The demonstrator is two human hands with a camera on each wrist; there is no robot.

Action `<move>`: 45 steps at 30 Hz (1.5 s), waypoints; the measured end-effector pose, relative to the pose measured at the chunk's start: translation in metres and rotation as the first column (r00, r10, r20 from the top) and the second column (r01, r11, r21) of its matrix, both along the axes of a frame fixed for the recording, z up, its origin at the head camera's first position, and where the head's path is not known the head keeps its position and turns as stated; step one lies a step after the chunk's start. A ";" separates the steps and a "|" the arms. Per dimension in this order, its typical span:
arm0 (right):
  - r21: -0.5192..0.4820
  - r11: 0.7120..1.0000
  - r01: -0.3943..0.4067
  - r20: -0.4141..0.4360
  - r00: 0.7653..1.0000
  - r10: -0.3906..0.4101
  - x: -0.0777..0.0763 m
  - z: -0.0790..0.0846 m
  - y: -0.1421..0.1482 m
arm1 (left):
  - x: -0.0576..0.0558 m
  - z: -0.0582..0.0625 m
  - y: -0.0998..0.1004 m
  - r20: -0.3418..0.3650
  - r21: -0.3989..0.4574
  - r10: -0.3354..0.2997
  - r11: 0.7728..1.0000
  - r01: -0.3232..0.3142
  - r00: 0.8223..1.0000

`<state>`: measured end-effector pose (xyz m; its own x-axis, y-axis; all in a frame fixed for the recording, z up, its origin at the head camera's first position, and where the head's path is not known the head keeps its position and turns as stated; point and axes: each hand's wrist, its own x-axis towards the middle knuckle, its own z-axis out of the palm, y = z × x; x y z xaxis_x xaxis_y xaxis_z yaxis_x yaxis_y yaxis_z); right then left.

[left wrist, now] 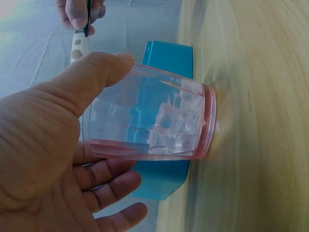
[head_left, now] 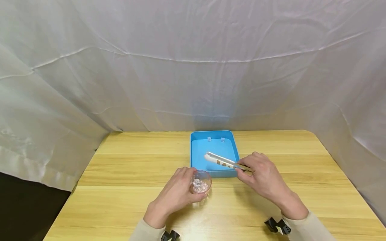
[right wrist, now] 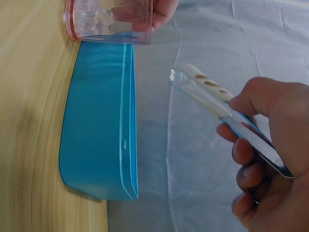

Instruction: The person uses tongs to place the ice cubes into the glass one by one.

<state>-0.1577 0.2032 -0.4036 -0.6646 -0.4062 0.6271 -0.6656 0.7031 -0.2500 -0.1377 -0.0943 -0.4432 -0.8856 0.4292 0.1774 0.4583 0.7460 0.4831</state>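
Observation:
My left hand (head_left: pixel 176 190) holds a clear, pink-tinted plastic cup (head_left: pixel 208 177) upright on the table, thumb on one side and fingers on the other. Several clear cubes (left wrist: pixel 178 118) lie heaped in its lower part. My right hand (right wrist: pixel 275 130) grips tongs (head_left: pixel 221 161) with white, brown-spotted arms, their tips over a blue tray (head_left: pixel 215 173). Something clear glints at the tips (right wrist: pixel 175 76); whether it is a cube I cannot tell. Inside the tray, near its far wall, are two clear cubes, one on the left (head_left: pixel 209 139) and one on the right (head_left: pixel 222 139).
The tray stands at the far side of a light wooden table (head_left: pixel 135 167), just beyond the cup. A grey-white cloth (head_left: pixel 193 83) hangs behind the table and along its sides. Dark floor (head_left: pixel 27 207) shows at the lower left.

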 end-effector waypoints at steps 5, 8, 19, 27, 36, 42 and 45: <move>0.030 0.996 -0.083 0.056 0.995 0.081 0.002 0.000 0.001 | 0.000 0.000 0.000 0.005 0.002 0.000 1.000 0.000 1.000; 0.034 0.991 -0.129 0.077 0.989 0.126 0.004 -0.001 0.000 | 0.000 0.000 0.000 0.010 -0.003 0.002 1.000 -0.002 1.000; 0.076 0.979 -0.190 0.087 0.979 0.183 0.005 -0.004 -0.002 | 0.000 0.000 0.000 0.000 -0.011 0.003 1.000 -0.003 1.000; 0.106 0.976 -0.190 0.096 0.979 0.180 0.006 -0.002 -0.003 | 0.000 0.001 0.000 -0.002 -0.008 0.001 1.000 -0.001 1.000; 0.120 0.977 -0.177 0.135 0.978 0.160 0.008 0.000 -0.003 | 0.000 0.001 -0.001 -0.010 -0.017 0.005 1.000 -0.005 1.000; 0.123 0.977 -0.173 0.146 0.977 0.155 0.008 0.000 -0.003 | 0.001 0.001 -0.001 -0.065 -0.043 -0.004 0.999 0.001 0.998; 0.123 0.976 -0.177 0.145 0.977 0.159 0.008 -0.001 -0.003 | 0.003 0.001 -0.001 -0.097 -0.059 -0.005 0.998 -0.001 0.995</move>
<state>-0.1500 0.2001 -0.4042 -0.6537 -0.5937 0.4693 -0.7441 0.6173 -0.2556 -0.1349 -0.0954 -0.4421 -0.8646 0.4430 0.2369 0.5023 0.7712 0.3911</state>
